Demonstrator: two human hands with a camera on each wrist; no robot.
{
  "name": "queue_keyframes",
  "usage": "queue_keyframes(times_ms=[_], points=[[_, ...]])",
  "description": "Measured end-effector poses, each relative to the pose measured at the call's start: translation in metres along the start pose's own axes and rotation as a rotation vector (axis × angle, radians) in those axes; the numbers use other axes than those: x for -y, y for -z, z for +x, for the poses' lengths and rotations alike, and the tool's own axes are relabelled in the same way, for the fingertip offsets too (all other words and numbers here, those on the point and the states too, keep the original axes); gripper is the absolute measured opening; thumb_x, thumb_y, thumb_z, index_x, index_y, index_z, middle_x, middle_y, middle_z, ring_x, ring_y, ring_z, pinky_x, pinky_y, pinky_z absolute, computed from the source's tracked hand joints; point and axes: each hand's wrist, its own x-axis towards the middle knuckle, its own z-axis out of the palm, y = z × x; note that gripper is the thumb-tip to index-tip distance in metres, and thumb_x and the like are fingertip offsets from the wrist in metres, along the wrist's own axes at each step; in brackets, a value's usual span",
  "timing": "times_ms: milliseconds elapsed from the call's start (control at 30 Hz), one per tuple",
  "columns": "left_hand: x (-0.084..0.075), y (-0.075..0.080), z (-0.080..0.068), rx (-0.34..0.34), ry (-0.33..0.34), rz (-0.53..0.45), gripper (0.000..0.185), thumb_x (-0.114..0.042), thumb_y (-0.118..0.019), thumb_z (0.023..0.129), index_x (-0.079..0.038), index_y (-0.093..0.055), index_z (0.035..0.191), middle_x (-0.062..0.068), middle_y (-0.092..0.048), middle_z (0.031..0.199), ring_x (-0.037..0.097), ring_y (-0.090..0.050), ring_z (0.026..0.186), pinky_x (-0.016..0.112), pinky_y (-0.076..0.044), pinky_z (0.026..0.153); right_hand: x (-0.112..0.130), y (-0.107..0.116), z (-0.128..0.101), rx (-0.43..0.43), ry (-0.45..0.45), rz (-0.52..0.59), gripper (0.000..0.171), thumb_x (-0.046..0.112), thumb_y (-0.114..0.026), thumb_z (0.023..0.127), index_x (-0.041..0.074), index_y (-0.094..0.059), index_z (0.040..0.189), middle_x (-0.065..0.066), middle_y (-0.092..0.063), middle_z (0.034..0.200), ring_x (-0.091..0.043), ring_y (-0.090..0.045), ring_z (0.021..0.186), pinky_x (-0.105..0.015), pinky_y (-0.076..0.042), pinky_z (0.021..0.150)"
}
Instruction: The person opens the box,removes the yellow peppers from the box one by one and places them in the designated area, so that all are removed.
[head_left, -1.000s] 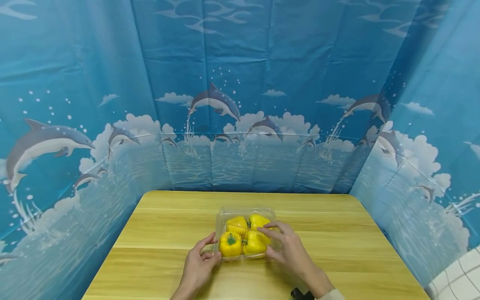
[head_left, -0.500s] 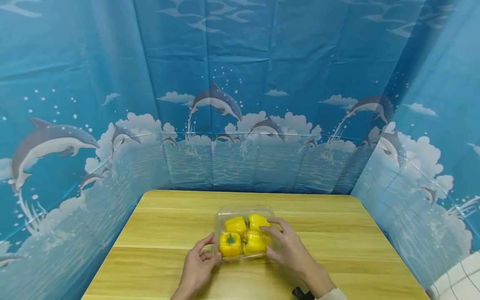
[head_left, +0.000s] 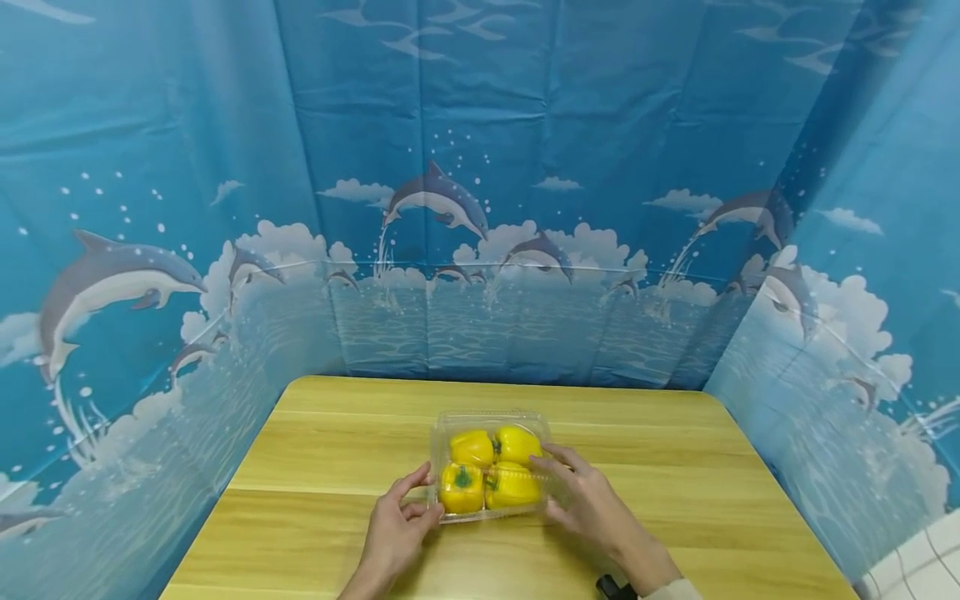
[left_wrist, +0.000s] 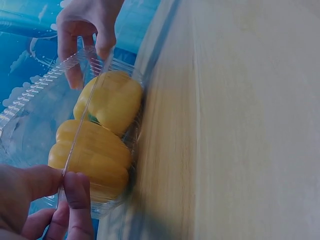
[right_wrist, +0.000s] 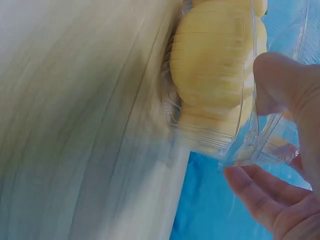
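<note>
A clear plastic clamshell box [head_left: 442, 437] stands near the middle of the table, holding several yellow bell peppers [head_left: 462, 492] with green stems. Its transparent lid lies over them in the head view. My left hand [head_left: 397, 529] pinches the rim at the front left corner; thumb and fingers [left_wrist: 77, 192] close on the thin edge in the left wrist view. At the right side, my right hand [head_left: 596, 512] grips the box's edge, thumb [right_wrist: 275, 82] on the rim and fingertips at the corner. Two peppers [left_wrist: 112, 100] press close to the box's side wall.
The box sits on a wooden table [head_left: 330, 450] with rounded far corners. Blue dolphin-print curtains [head_left: 525, 167] enclose the back and both sides. A black object [head_left: 615, 588] shows by my right wrist, beside a pale sleeve [head_left: 675, 592].
My right hand has shifted slightly right, its fingers drawing back from over the lid to the edge. My left hand keeps its hold on the corner. The head view has turned slightly.
</note>
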Motion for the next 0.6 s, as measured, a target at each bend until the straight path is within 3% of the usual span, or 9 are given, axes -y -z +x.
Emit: queue_keyframes(times_ms=[133,233,367,467,600], points=[[-0.001,0.005,-0.001,-0.003,-0.008,0.020,0.076,0.001,-0.085,0.102,-0.007,-0.057,0.172,0.022,-0.061,0.165,0.024,-0.082,0.091,0.019,-0.054,0.061,-0.003,0.010,0.000,-0.040,0.020,-0.017,0.078,-0.027,-0.087,0.077,0.008,-0.078,0.147,-0.029,-0.072,0.150,0.008,-0.039,0.066,-0.009,-0.040,0.057],[-0.002,0.008,-0.001,-0.002,-0.012,0.033,0.075,0.001,-0.084,0.103,-0.007,-0.057,0.172,0.022,-0.061,0.165,0.024,-0.082,0.090,0.018,-0.052,0.059,-0.005,0.019,0.000,-0.097,0.021,-0.028,0.078,-0.028,-0.088,0.077,0.011,-0.080,0.144,-0.025,-0.075,0.148,-0.004,-0.061,0.070,-0.010,-0.041,0.057],[-0.002,0.008,-0.002,0.012,-0.003,0.033,0.075,-0.001,-0.085,0.103,-0.005,-0.056,0.171,0.023,-0.062,0.165,0.025,-0.083,0.094,0.019,-0.054,0.060,-0.005,0.024,0.005,-0.133,0.038,-0.052,0.065,-0.017,-0.090,0.085,0.012,-0.081,0.142,-0.023,-0.077,0.146,-0.026,-0.083,0.095,-0.019,-0.059,0.065],[-0.001,0.008,-0.003,0.009,0.000,0.037,0.075,-0.003,-0.086,0.102,-0.003,-0.056,0.171,0.024,-0.063,0.164,0.025,-0.084,0.098,0.020,-0.057,0.063,-0.003,0.024,0.009,-0.163,0.041,-0.063,0.061,-0.011,-0.093,0.087,0.009,-0.080,0.144,-0.023,-0.078,0.144,-0.031,-0.085,0.102,-0.029,-0.069,0.073],[0.000,0.007,-0.003,0.017,-0.008,0.035,0.075,-0.004,-0.087,0.102,0.000,-0.055,0.170,0.026,-0.064,0.163,0.026,-0.086,0.102,0.021,-0.059,0.067,-0.001,0.024,0.014,-0.217,-0.013,-0.019,0.065,-0.009,-0.096,0.088,0.005,-0.076,0.149,-0.017,-0.078,0.144,-0.030,-0.085,0.109,-0.036,-0.074,0.084]])
